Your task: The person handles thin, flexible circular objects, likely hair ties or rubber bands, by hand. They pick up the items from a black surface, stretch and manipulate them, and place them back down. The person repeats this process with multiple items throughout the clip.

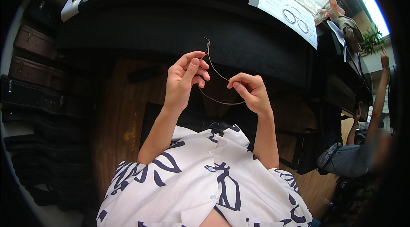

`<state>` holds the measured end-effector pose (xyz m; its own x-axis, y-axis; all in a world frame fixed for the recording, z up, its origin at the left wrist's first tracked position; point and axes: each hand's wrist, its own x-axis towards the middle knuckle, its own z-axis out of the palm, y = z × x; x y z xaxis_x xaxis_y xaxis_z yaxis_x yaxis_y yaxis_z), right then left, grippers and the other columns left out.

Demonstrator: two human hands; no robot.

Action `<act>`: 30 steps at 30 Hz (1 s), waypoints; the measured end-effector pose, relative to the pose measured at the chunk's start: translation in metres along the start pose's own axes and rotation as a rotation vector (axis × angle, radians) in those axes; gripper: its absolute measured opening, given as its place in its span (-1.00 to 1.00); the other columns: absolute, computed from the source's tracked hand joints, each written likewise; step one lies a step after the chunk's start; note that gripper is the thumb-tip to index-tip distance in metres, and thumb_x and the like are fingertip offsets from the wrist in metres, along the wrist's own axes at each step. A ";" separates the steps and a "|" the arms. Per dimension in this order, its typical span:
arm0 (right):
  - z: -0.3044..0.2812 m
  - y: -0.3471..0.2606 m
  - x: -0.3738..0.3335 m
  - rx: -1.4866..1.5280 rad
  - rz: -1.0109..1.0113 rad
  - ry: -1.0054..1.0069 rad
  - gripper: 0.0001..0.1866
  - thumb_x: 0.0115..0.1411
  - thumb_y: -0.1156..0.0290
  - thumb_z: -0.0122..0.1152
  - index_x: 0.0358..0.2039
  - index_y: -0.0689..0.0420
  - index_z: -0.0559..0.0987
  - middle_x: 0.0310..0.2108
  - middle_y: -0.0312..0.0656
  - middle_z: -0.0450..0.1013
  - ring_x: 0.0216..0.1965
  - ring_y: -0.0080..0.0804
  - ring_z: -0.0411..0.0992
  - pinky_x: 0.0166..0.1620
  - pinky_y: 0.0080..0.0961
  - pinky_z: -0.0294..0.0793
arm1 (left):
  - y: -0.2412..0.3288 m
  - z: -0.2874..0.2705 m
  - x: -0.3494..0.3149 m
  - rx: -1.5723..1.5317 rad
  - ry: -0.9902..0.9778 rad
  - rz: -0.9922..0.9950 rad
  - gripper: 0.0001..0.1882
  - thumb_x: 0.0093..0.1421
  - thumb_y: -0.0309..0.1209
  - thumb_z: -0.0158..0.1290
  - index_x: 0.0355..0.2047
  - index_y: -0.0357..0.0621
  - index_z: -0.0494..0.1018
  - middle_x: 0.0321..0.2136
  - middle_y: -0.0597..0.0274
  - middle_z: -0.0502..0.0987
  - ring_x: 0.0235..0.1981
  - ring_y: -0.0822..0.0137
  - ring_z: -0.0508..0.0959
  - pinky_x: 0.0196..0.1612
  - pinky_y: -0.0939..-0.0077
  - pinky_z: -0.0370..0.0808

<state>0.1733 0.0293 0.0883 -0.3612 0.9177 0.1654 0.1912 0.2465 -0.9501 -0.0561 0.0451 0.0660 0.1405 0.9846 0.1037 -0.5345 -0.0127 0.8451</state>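
Tan wire (217, 72): loops between both hands, upper end twisted.
Left hand (181, 77): fingers half-curled; hold cannot be told.
Right hand (255, 92): thumb and forefinger pinch the wire.

Wire (225, 103) part-hidden by right hand (255, 93)

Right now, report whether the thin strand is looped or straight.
Looped: the thin strand curves round between left hand and right hand.

A white short-sleeved shirt with bold navy line drawings (188, 186) fills the lower middle of the frame (small pale-blue round buttons (213, 197) run down its front).
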 end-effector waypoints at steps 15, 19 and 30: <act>0.014 0.005 0.003 0.099 0.140 0.014 -0.88 0.30 0.50 0.17 -0.31 0.25 0.64 -0.53 -0.33 0.50 -0.59 -0.71 0.29 -0.51 -0.72 0.21 | -0.013 0.004 0.006 0.894 -0.054 0.239 -0.63 0.42 -0.31 0.04 -0.48 -0.33 0.41 -0.65 0.22 0.38 -0.64 0.44 0.37 -0.55 0.49 0.28; 0.020 0.003 0.011 0.112 0.122 0.056 -0.89 0.31 0.51 0.19 -0.29 0.26 0.64 -0.50 -0.32 0.53 -0.53 -0.70 0.36 -0.45 -0.73 0.28 | -0.008 0.008 0.002 0.984 -0.164 0.172 -0.64 0.42 -0.35 0.02 -0.49 -0.36 0.37 -0.64 0.05 0.35 -0.63 0.15 0.35 -0.53 0.34 0.26; 0.027 0.009 0.019 0.310 0.164 0.118 -0.88 0.31 0.46 0.26 -0.27 0.26 0.61 -0.41 -0.31 0.55 -0.39 -0.69 0.45 -0.33 -0.77 0.38 | 0.000 0.013 -0.006 0.994 -0.435 0.030 -0.73 0.35 -0.36 0.08 -0.40 -0.37 0.47 -0.59 -0.02 0.47 -0.59 0.08 0.45 -0.47 0.27 0.37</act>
<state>0.1435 0.0400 0.0758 -0.2375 0.9713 0.0159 -0.0540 0.0032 -0.9985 -0.0464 0.0375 0.0723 0.5263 0.8381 0.1434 0.3442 -0.3641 0.8654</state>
